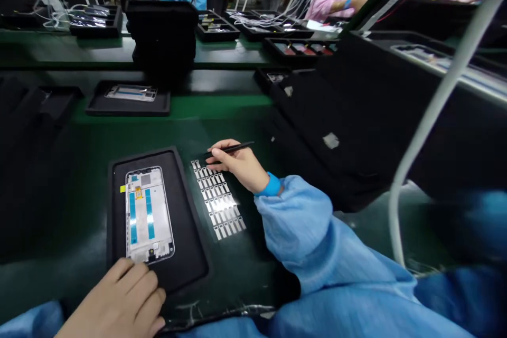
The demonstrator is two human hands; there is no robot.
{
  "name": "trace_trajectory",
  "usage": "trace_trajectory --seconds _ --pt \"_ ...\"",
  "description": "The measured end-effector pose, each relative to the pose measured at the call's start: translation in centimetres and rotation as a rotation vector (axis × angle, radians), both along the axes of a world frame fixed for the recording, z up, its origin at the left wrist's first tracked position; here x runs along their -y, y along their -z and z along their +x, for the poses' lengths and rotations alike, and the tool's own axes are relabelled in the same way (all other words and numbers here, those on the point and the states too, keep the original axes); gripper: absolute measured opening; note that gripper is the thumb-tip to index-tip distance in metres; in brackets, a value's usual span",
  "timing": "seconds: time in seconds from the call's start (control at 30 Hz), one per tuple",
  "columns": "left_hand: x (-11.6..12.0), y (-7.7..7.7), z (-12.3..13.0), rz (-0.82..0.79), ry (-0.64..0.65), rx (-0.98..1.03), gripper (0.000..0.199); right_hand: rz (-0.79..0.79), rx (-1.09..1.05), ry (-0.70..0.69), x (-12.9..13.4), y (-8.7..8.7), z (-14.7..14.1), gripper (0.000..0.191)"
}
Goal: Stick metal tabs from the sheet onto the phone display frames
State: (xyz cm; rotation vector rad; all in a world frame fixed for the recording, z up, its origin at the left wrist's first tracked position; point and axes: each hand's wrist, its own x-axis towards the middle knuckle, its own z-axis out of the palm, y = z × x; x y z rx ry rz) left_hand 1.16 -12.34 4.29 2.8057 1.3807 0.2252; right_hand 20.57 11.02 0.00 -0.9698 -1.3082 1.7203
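Note:
My right hand (237,163) pinches thin black tweezers (241,146) above the far end of a clear sheet of silver tab-shaped stickers (219,198). Left of that sheet, a black tray (190,243) holds a silver phone frame (160,216) with two blue strips, an orange flex piece and a small yellow tab at its left edge. Over the near edge of the tray lies my left hand (122,301), its fingers curled closely together by the lower end of the frame. Its fingertips are partly turned under, hiding whatever they grip.
Behind the work area, another black tray (89,105) carries a phone frame (130,92). A stack of black trays (162,31) stands on the raised shelf. Black-covered bulk (336,132) and a pale thick cable (420,142) stand at right. Other people work across the bench.

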Motion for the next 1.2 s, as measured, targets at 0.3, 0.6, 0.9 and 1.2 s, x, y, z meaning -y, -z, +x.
trace_trajectory --seconds 0.3,0.6,0.9,1.2 --pt "-12.9 2.4 1.0 -0.022 -0.155 -0.049 0.049 0.059 0.214 0.089 -0.2 1.5 -0.8 0.029" --pt "-14.3 3.5 1.2 -0.088 -0.185 -0.015 0.046 0.079 0.255 0.025 -0.4 1.5 -1.1 0.030" --pt "-14.4 3.7 1.3 -0.096 -0.189 0.008 0.045 0.166 0.318 0.020 -0.4 2.1 -1.0 0.030" --pt "-14.4 3.5 1.3 -0.080 -0.182 -0.001 0.044 0.151 0.302 -0.003 -0.3 1.7 -1.3 0.031"
